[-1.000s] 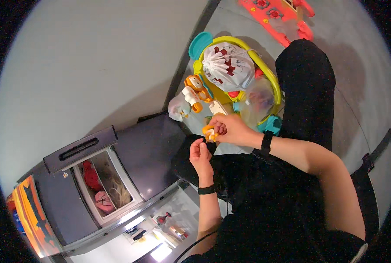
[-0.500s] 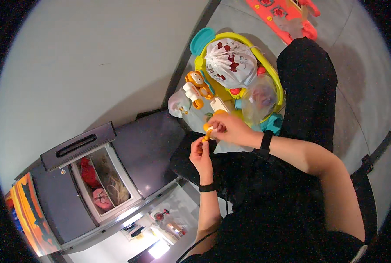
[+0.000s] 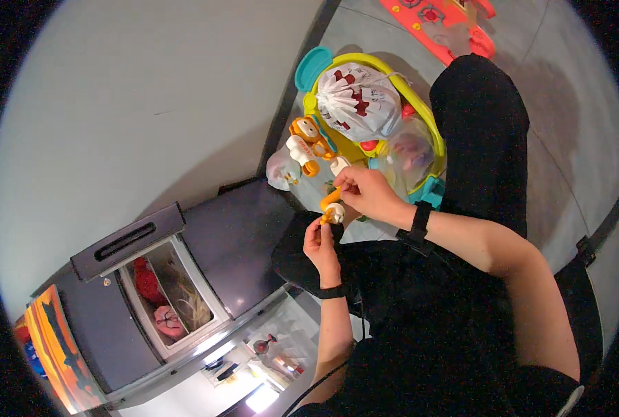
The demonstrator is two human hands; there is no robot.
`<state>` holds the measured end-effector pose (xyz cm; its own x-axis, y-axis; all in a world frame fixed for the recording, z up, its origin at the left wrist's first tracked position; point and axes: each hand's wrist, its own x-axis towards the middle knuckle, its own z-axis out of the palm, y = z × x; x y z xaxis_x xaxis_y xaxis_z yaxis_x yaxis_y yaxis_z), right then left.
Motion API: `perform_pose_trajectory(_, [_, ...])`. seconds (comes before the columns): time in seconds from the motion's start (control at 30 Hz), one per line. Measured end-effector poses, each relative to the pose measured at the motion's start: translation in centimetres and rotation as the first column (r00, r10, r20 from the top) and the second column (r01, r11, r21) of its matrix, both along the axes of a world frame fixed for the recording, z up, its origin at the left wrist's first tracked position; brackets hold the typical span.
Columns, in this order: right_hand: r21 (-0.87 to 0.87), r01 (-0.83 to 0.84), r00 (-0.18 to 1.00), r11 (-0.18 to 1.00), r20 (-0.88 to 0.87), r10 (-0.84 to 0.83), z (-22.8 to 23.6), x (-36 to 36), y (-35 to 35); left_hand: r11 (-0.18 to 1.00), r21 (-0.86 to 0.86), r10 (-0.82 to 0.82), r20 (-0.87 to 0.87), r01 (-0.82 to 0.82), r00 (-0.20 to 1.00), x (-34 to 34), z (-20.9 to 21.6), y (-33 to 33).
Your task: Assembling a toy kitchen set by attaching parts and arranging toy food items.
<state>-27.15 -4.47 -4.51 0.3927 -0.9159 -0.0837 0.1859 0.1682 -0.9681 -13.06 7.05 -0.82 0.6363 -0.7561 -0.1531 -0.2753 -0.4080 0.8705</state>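
My right hand (image 3: 370,193) pinches an orange-and-white plastic toy part (image 3: 332,203), with its curved orange arm under the fingers and a white round end below. My left hand (image 3: 321,242), just below and to the left, pinches a small orange piece (image 3: 327,217) against that white end. Whether the two are joined I cannot tell. Beyond the hands stands a yellow-green tub (image 3: 429,115) with teal ends. In it are a white drawstring bag (image 3: 359,101) with dark red print and a clear plastic bag (image 3: 405,151) of mixed items. An orange-and-white toy (image 3: 309,142) lies at the tub's left side.
A clear bag (image 3: 280,170) with small things sits by the wall. The coral-red toy panel (image 3: 438,31) lies on the grey floor at the far right. To the left is a dark grey cabinet (image 3: 233,236) with an open compartment holding red and pink bundles (image 3: 168,322).
The white round end of the toy part has come into view between my hands. My right hand has shifted slightly up; the view has moved a little.
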Motion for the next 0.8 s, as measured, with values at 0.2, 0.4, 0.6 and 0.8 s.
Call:
perform_pose_trajectory(0.2, [-0.005, 0.016, 1.0, 1.0, 0.018, -0.016, 0.0, 0.0, 0.0, 0.999, -0.019, -0.047, 0.117, 0.05, 0.992, -0.1, 0.2, 0.1])
perform_pose_trajectory(0.4, [-0.014, 0.006, 1.0, 1.0, -0.007, -0.006, -0.1, 0.2, 0.1, 0.992, -0.108, -0.05, 0.118, 0.063, 0.992, 0.1, -0.7, 0.1])
perform_pose_trajectory(0.6, [-0.021, 0.032, 0.999, 0.999, 0.024, -0.031, 0.0, 0.1, 0.0, 0.997, -0.039, -0.067, 0.148, 0.074, 0.987, -0.2, -0.4, 0.4])
perform_pose_trajectory(0.8, [-0.008, 0.04, 0.998, 0.999, 0.055, -0.039, 0.5, -0.3, -0.2, 0.993, 0.003, -0.116, 0.244, 0.119, 0.963, -0.2, -0.4, 0.3])
